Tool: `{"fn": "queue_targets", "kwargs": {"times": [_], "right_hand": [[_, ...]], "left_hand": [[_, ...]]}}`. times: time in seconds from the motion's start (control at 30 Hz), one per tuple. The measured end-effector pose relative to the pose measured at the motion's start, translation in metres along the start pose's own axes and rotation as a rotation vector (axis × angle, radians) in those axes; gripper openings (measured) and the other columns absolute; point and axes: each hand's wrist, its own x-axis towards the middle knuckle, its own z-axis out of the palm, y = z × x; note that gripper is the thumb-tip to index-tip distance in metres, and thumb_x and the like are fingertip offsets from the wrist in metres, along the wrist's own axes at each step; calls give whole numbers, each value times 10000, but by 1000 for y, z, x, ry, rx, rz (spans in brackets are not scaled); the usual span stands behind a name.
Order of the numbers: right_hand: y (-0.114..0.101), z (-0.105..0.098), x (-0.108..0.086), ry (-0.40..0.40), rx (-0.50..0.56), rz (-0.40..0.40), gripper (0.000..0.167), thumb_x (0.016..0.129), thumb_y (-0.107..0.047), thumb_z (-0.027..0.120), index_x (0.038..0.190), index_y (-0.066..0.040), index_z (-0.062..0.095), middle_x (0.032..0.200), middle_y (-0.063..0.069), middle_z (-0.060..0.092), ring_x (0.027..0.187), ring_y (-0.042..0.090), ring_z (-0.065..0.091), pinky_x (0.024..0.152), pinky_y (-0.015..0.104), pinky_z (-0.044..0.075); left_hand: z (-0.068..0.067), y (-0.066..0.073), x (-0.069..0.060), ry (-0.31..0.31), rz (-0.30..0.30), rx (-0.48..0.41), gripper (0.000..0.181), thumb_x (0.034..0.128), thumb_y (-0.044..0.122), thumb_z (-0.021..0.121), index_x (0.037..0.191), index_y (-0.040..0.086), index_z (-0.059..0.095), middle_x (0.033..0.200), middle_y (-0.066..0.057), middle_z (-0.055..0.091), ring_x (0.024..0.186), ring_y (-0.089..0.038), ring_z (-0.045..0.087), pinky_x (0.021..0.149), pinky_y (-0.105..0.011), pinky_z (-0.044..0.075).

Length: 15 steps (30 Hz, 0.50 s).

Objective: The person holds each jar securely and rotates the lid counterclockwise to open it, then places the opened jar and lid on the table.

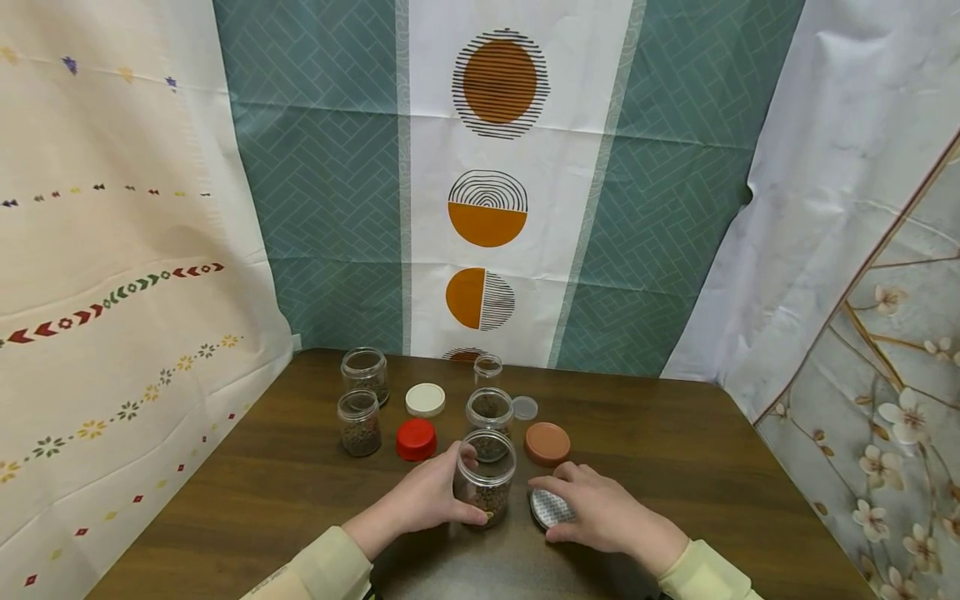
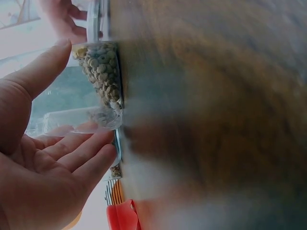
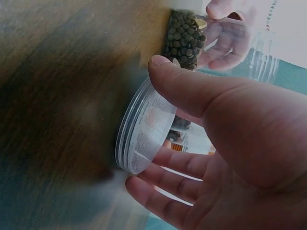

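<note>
My left hand (image 1: 429, 493) grips a clear screw-top jar (image 1: 486, 479) standing on the table, its thumb in front and fingers around the far side. Small round brown-green pieces (image 2: 101, 72) fill the jar's lower part. Just right of it, my right hand (image 1: 600, 508) holds a round lid (image 1: 551, 510) low at the table. Thumb and fingers are at opposite sides of the lid's rim; its silver, patterned face points up in the head view. In the right wrist view the lid (image 3: 148, 127) shows a clear ridged edge. The jar's mouth is uncovered.
Behind the held jar stand a similar jar (image 1: 490, 408) and a narrower one (image 1: 487, 367). Two more jars (image 1: 359, 433) (image 1: 365, 364) are at left. Red (image 1: 416, 439), cream (image 1: 425, 400), terracotta (image 1: 547, 443) and translucent (image 1: 524, 407) lids lie among them. Patterned cloths hang around the table.
</note>
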Motion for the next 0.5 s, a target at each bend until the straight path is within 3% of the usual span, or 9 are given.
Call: {"fn": "queue_targets", "kwargs": {"times": [0.3, 0.5], "right_hand": [[3, 6, -1, 2, -17, -7, 633, 878, -423, 944, 1436, -238, 711, 1261, 19, 647, 1135, 235, 613, 850, 441, 581], [3, 6, -3, 17, -5, -18, 661, 889, -431, 935, 1460, -204, 692, 1336, 71, 644, 1180, 282, 622, 934, 478, 577]], "left_hand": [[1, -2, -3, -18, 11, -81, 863, 805, 356, 1016, 1422, 21, 515, 1387, -134, 688, 1251, -361, 678, 1034, -570, 531], [-2, -7, -5, -31, 13, -121, 1012, 775, 321, 1040, 1526, -28, 458, 1466, -187, 628, 1344, -352, 625, 1116, -592, 481]]}}
